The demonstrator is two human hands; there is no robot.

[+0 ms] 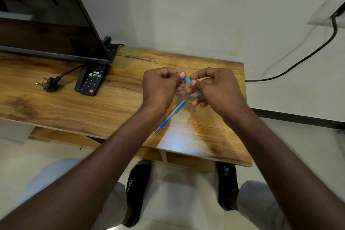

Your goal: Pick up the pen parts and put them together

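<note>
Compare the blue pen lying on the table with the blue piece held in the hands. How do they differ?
The blue pen lies flat on the wooden table, untouched; the translucent blue piece is held above it, pinched by the left hand and the right hand. The pen shows a dark blue grip and a tip; the piece shows neither and looks paler. The pen is fully visible; fingers hide much of the piece. Both are slim and blue.

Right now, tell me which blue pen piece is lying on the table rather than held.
The blue pen with the dark grip, lying free on the wooden table below the left hand. The pale blue tube is pinched between both hands.
</note>
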